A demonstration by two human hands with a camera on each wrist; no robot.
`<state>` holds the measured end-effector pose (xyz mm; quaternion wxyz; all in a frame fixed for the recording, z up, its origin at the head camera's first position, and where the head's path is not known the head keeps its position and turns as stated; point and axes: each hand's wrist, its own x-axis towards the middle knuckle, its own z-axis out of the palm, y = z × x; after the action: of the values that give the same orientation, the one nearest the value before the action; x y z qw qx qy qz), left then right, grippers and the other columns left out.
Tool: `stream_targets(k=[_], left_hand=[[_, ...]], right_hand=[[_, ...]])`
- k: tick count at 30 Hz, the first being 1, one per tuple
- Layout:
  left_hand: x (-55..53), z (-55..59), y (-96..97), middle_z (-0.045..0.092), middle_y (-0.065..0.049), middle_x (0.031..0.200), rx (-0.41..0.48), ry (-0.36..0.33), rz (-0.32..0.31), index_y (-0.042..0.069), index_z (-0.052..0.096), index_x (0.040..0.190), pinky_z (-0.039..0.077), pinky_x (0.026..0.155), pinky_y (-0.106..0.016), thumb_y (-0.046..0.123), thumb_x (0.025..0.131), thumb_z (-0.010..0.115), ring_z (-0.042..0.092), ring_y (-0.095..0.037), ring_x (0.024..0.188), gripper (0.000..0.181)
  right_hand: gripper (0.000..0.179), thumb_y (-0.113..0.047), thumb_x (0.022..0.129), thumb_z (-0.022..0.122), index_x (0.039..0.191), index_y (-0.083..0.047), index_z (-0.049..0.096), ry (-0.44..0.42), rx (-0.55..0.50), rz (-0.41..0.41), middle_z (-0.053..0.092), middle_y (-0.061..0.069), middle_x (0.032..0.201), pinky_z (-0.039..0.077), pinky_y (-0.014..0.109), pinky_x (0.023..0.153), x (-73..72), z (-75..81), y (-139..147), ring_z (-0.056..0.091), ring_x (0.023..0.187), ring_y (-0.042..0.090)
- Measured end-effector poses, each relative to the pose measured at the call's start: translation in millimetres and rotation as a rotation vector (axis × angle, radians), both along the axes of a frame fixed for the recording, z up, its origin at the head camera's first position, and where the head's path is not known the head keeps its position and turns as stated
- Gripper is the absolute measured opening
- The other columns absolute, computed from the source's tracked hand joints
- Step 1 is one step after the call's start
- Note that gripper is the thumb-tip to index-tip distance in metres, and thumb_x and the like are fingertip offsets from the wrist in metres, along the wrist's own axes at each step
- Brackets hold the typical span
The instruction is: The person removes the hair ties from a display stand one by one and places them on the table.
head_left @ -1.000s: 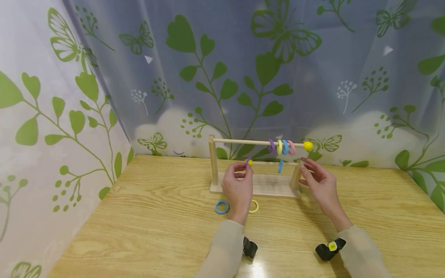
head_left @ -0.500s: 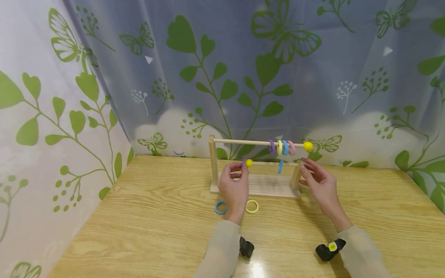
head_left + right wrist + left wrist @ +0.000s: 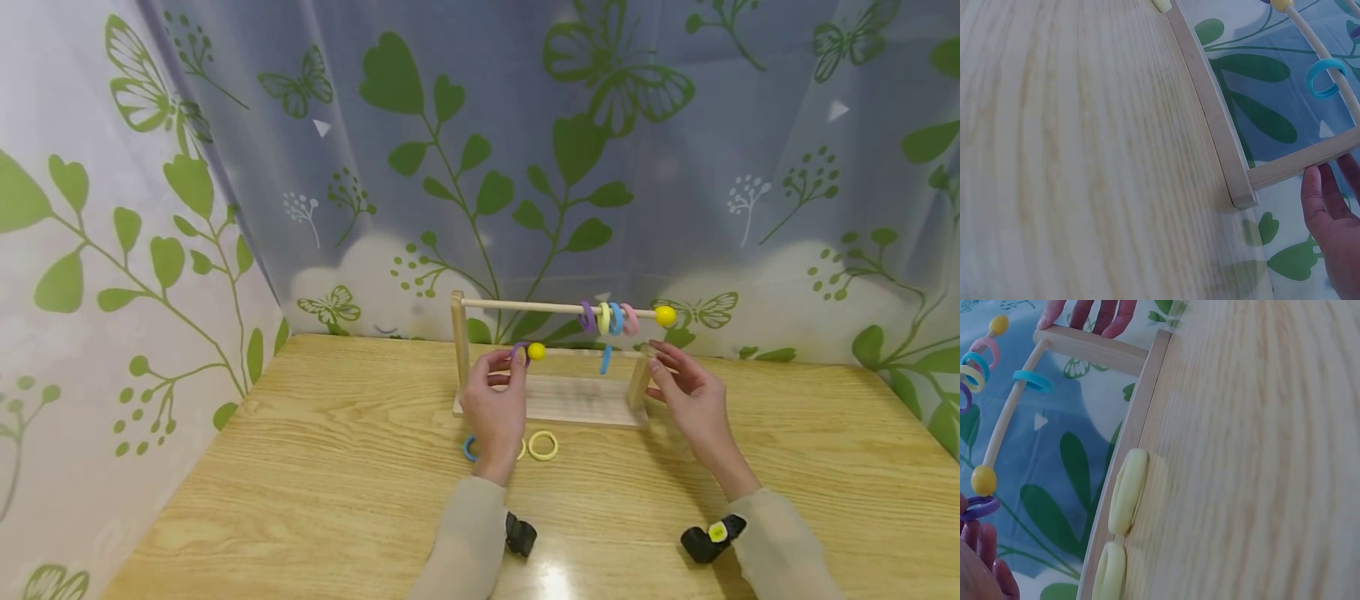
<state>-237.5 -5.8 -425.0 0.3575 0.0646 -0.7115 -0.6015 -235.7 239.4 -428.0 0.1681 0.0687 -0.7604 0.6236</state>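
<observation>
My left hand (image 3: 495,408) pinches a purple ring (image 3: 980,508) between thumb and fingers. The ring sits just left of the yellow ball (image 3: 537,352) that caps the lower rod (image 3: 1013,415) of a wooden rack (image 3: 585,408). One blue ring (image 3: 605,360) hangs on that rod. My right hand (image 3: 693,400) touches the rack's short right post (image 3: 1304,158), its fingers fairly straight along the outer side. Purple (image 3: 587,317), pale yellow (image 3: 603,318), blue (image 3: 616,318) and pink (image 3: 630,318) rings hang on the upper rod (image 3: 525,307).
Two pale yellow rings (image 3: 543,446) and a blue ring (image 3: 470,448) lie on the wooden table (image 3: 337,467) before the rack; my left wrist partly covers some. A patterned curtain (image 3: 480,167) stands close behind the rack. The upper rod ends in another yellow ball (image 3: 665,316).
My left hand has moved left with the purple ring, from overlapping the lower rod's yellow ball to beside it. A second yellow ring now shows past my wrist. The right hand stays put.
</observation>
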Motion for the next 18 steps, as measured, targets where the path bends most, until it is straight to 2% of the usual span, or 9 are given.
stream_targets(k=[18], left_hand=[[5.5,-3.9,-11.7,0.077,-0.003,0.083,-0.013,-0.025,-0.010,0.013,0.077,0.095,0.053,0.059,-0.022,0.017,0.090,0.075,0.069,-0.018,0.067,0.006]], right_hand=[[0.043,-0.019,0.103,0.062,0.143,-0.005,0.059,0.023,-0.051,0.026,0.066,-0.019,0.117,0.060,0.018,0.076,-0.1,-0.2,1,0.068,0.099,-0.007]])
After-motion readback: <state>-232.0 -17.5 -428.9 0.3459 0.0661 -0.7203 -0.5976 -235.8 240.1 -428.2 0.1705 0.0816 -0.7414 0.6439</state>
